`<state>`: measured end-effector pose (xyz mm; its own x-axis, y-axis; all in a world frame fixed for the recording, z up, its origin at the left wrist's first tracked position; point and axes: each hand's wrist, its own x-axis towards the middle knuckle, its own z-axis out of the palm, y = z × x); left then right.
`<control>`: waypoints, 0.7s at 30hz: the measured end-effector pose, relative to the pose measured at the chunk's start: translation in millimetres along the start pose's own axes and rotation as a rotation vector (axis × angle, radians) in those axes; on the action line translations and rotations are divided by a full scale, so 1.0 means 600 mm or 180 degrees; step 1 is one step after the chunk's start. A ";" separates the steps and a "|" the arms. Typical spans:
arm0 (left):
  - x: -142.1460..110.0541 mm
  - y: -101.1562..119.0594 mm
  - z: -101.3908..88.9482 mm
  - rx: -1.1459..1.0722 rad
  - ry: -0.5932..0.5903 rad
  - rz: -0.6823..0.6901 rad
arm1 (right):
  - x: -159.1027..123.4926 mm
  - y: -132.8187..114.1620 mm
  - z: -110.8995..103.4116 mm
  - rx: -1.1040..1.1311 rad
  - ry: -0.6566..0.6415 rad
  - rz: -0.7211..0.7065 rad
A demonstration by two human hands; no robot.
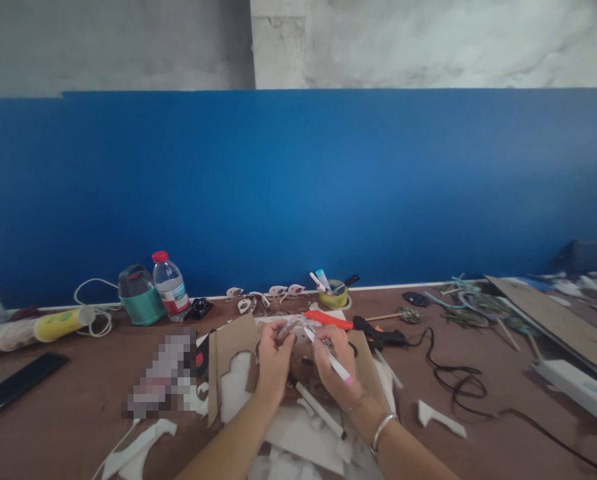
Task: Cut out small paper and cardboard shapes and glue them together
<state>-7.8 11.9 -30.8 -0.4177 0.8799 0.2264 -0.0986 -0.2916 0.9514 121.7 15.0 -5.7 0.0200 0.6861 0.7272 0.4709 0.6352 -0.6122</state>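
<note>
My left hand (274, 360) is closed around a small brownish cut-out piece (288, 329), pinching it above a sheet of cardboard (228, 347). My right hand (334, 363) grips a white marker pen (339, 369) with a pink end, its tip pointing at that small piece. A bracelet sits on my right wrist. Both hands hover over white foam offcuts (303, 440) and cardboard with a shape cut out of it. A second white pen (321, 412) lies under my hands.
On the brown table: a water bottle (170, 285), a green tape roll (139, 295), a yellow cup of pens (333, 293), an orange cutter (328, 320), a black glue gun (381, 333) with cable, a power strip (578, 387), cardboard sheets (553, 313). A blue wall stands behind.
</note>
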 end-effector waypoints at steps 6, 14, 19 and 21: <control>0.000 0.003 0.001 0.0089 0.0012 0.0012 | 0.000 0.000 -0.001 0.0042 0.0112 0.0017; 0.001 0.001 0.000 -0.0021 -0.0038 -0.0045 | 0.002 0.013 0.000 0.0128 0.0048 -0.0329; 0.002 0.006 0.001 0.0034 0.0011 -0.0052 | -0.003 0.020 0.005 0.0124 0.0125 -0.0368; 0.001 0.009 0.002 0.0054 0.0015 -0.0063 | -0.004 0.019 0.005 0.0123 0.0111 -0.0373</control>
<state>-7.3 11.5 -25.4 -0.4200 0.8837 0.2067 -0.0916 -0.2678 0.9591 124.5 21.8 -15.5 -0.0023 0.5940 0.8045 0.4375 0.7240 -0.5333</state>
